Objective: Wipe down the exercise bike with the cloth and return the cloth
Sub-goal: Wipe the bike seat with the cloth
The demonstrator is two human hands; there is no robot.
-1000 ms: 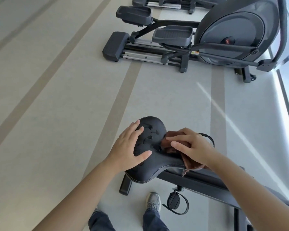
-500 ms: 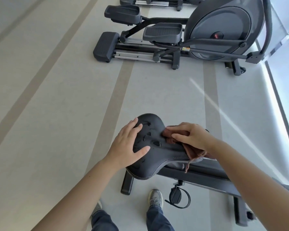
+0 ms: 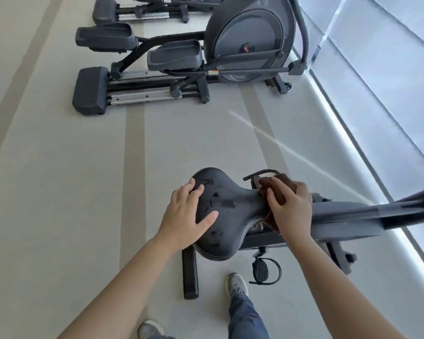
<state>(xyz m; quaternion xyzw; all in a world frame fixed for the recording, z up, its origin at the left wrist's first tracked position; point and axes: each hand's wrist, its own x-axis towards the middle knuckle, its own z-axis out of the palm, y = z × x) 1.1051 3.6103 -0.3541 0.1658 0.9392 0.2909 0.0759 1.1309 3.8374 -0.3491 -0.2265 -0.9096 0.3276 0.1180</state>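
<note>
Head view. Grips crumpled brown cloth (image 3: 283,183) with right hand (image 3: 291,206) fingers (image 3: 273,195) curled, at black padded saddle (image 3: 233,216)'s narrow nose. Steadies wide end, lying leftward, with flat, spread left hand (image 3: 184,216).

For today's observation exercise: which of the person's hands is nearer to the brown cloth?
Right. The right hand holds the cloth against the saddle's narrow nose; the left hand rests flat on the wide end, apart from the cloth.
</note>
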